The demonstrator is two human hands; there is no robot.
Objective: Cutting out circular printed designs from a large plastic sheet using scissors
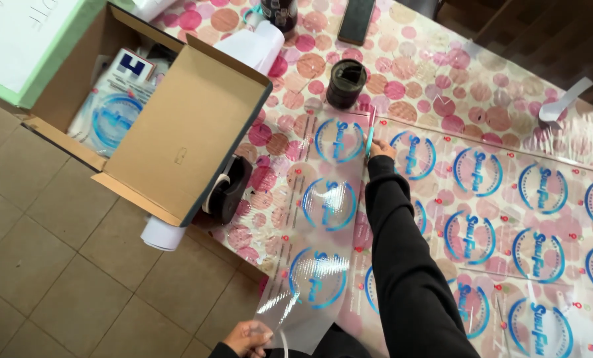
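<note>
Transparent plastic film printed with blue ring emblems (326,205) lies across the dotted pink tabletop (436,79), its cut strip running from the left hand (247,337), pinched shut on the near corner at the table edge, up to the right hand (378,148), closed on a slim teal cutting tool (369,139) at the strip's far end. Judged from this, the step in hand is slitting the strip from the larger sheet, nearly complete; next calls for steady tension. Left of both hands sit a black tape dispenser (227,192) and open cardboard box (170,126).
</note>
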